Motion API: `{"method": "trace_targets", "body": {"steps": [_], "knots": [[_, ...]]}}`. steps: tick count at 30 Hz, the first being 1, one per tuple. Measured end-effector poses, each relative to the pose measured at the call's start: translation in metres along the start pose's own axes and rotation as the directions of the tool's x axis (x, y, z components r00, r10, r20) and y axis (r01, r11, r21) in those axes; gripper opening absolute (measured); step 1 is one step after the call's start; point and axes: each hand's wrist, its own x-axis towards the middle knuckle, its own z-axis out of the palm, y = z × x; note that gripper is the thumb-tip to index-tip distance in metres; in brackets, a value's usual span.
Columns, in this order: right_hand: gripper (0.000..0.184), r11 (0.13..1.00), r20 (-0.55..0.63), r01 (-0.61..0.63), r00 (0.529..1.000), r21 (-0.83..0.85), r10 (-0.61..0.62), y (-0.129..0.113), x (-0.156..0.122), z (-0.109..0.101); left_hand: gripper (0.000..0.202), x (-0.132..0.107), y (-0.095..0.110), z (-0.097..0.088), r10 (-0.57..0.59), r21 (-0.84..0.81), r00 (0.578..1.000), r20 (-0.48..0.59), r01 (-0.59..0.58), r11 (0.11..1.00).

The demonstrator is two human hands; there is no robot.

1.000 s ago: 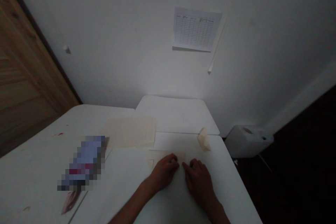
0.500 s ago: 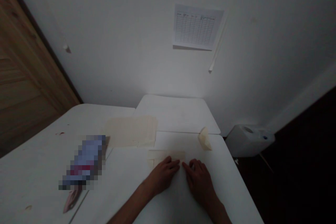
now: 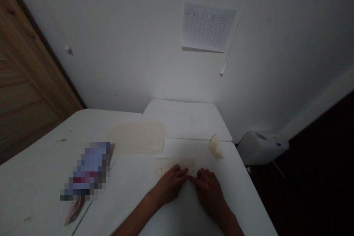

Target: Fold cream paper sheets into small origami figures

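The left hand [image 3: 170,185] and the right hand [image 3: 208,191] are seen laid on a pale folded paper sheet [image 3: 175,163] on the desk [image 3: 124,177], fingertips almost meeting; whether the sheet is being pinched cannot be told. Beyond it, a stack of cream paper [image 3: 136,138] is spotted, a small folded paper piece [image 3: 215,146] is seen to the right, and a blurred blue object [image 3: 88,171] is left of the hands.

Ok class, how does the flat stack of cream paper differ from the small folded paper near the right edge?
The stack of cream paper lies flat and wide; the folded paper is smaller and rises in a peak. The stack sits left of the folded paper. Both are pale, on the white table.
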Motion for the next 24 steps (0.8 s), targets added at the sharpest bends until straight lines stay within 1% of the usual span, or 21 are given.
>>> {"method": "trace_targets", "body": {"steps": [4,9,13,20,24], "knots": [[0.049,1.0,-0.007,-0.015,1.0,-0.005,0.015,-0.002,0.0,0.0,0.037,0.001,0.0,-0.007,0.004,0.022,0.999,0.042,-0.005,1.0],[0.046,1.0,0.006,-0.011,1.0,-0.019,0.011,-0.003,-0.001,-0.003,0.035,0.002,0.002,-0.012,0.004,0.0,0.998,0.07,-0.004,1.0],[0.048,1.0,0.022,0.012,1.0,-0.016,-0.012,-0.003,0.0,-0.004,0.033,0.001,0.002,-0.01,-0.014,-0.011,0.999,0.042,0.014,1.0],[0.04,0.994,-0.048,-0.105,0.994,-0.043,0.103,0.0,0.001,-0.001,0.028,-0.002,0.001,-0.004,-0.046,-0.039,0.999,-0.015,0.045,0.998],[0.036,0.989,-0.084,-0.138,0.987,-0.051,0.134,-0.001,0.001,-0.002,0.028,-0.002,0.001,-0.003,-0.046,-0.051,0.998,-0.033,0.044,0.998]]}}
